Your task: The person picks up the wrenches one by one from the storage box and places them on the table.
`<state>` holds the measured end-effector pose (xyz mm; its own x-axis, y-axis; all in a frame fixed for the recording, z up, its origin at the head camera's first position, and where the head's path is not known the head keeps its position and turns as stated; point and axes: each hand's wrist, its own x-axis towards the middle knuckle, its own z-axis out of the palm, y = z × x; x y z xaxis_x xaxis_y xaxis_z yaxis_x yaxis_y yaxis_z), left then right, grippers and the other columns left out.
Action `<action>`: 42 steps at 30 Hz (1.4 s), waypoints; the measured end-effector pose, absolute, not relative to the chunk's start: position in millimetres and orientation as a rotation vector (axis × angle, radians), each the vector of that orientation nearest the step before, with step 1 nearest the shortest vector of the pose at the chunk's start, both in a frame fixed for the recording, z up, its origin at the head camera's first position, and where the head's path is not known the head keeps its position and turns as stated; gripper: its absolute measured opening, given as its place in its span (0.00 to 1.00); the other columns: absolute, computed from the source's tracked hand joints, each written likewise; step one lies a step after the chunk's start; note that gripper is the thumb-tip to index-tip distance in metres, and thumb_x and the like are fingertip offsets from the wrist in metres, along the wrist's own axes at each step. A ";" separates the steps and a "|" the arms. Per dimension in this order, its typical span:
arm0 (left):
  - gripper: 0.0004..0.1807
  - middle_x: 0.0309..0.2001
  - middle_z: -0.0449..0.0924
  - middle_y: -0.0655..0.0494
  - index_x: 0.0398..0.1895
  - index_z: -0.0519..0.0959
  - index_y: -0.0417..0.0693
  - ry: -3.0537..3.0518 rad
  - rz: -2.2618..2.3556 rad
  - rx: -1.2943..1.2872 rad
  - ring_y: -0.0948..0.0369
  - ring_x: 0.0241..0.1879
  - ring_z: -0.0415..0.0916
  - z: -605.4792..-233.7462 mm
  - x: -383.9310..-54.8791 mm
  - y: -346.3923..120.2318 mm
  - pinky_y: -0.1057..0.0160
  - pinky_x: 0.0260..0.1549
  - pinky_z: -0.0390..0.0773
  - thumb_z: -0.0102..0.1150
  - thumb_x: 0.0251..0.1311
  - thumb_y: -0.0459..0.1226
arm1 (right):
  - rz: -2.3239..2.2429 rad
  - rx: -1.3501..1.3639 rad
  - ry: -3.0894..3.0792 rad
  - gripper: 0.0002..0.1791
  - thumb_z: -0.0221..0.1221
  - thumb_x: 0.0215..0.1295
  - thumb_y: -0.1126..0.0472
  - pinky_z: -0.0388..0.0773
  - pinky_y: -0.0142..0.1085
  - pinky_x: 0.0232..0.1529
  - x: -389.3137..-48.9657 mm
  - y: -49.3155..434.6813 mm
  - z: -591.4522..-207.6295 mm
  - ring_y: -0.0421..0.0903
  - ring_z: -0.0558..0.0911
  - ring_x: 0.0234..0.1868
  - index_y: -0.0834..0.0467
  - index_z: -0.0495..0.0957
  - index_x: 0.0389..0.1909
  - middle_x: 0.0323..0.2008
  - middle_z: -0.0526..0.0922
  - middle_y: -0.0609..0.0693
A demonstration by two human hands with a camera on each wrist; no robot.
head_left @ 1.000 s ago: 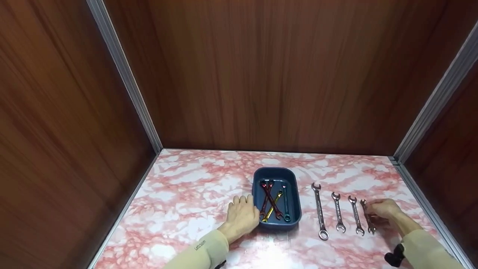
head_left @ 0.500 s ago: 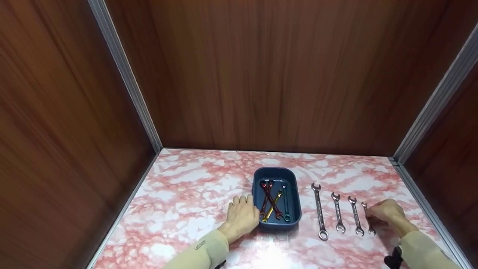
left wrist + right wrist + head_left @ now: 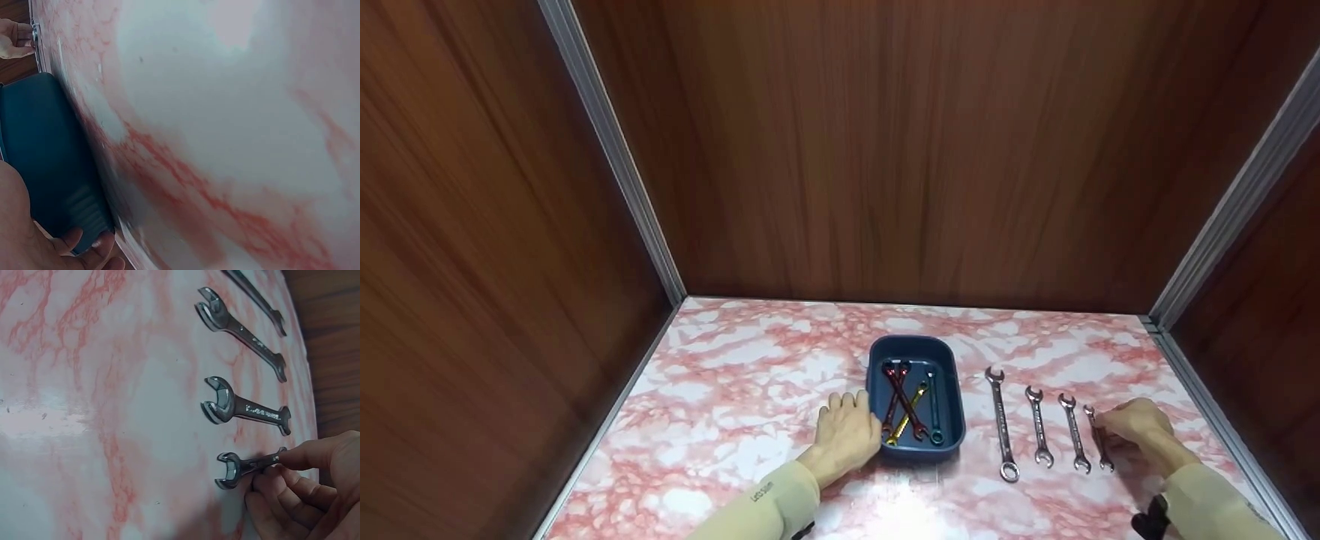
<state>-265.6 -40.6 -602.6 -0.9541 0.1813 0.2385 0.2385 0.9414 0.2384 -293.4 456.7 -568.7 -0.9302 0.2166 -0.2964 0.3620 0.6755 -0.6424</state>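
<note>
Remotely, I see the right hand point(image 3: 1136, 424) pinching the smallest silver wrench point(image 3: 256, 463) between thumb and fingers, just to that hand's left. Farther left, three larger silver wrenches point(image 3: 1039, 426) lie in a row on the desk point(image 3: 735, 420). With bent fingers, the left hand point(image 3: 846, 435) grips the blue bin point(image 3: 919, 454) immediately to its right; red, yellow and green wrenches point(image 3: 935, 409) lie inside.

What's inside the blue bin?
The bin holds two crossed red wrenches, a yellow wrench and a teal wrench. Where the red and yellow ones overlap, parts of the lower ones are hidden; whatever lies directly beneath them is covered too.
</note>
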 end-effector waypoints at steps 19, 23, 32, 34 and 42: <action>0.14 0.42 0.83 0.43 0.48 0.77 0.45 -2.858 -0.381 -0.320 0.45 0.48 0.78 -603.5 -266.0 -40.7 0.45 0.42 0.80 0.51 0.75 0.46 | -1.321 0.377 2.520 0.27 0.59 0.78 0.56 0.93 0.43 0.42 -303.9 421.6 -553.5 0.45 0.88 0.35 0.76 0.76 0.64 0.33 0.89 0.51; 0.14 0.43 0.83 0.43 0.48 0.77 0.45 -2.867 -0.377 -0.319 0.44 0.49 0.78 -604.3 -266.5 -40.4 0.44 0.43 0.80 0.50 0.76 0.46 | -1.316 0.360 2.513 0.25 0.61 0.78 0.55 0.92 0.44 0.40 -305.1 408.7 -550.7 0.45 0.88 0.33 0.73 0.78 0.61 0.33 0.87 0.51; 0.15 0.43 0.83 0.43 0.49 0.77 0.45 -2.877 -0.366 -0.314 0.45 0.49 0.78 -604.7 -266.3 -40.6 0.44 0.44 0.80 0.51 0.76 0.46 | -1.264 0.300 2.519 0.21 0.66 0.75 0.54 0.92 0.46 0.42 -306.1 380.4 -542.1 0.47 0.90 0.35 0.68 0.80 0.56 0.37 0.92 0.55; 0.14 0.43 0.83 0.43 0.49 0.77 0.45 -2.877 -0.363 -0.312 0.45 0.49 0.78 -604.6 -266.1 -40.7 0.44 0.43 0.80 0.51 0.76 0.46 | -1.261 0.287 2.529 0.20 0.66 0.75 0.54 0.92 0.47 0.41 -306.2 375.5 -540.7 0.47 0.91 0.34 0.67 0.81 0.54 0.37 0.92 0.56; 0.15 0.43 0.83 0.42 0.49 0.77 0.44 -2.869 -0.370 -0.317 0.44 0.48 0.79 -602.9 -265.8 -40.4 0.44 0.43 0.80 0.51 0.76 0.46 | -1.202 0.221 2.582 0.17 0.68 0.74 0.53 0.93 0.47 0.43 -305.0 358.5 -532.9 0.49 0.90 0.38 0.64 0.84 0.50 0.41 0.91 0.57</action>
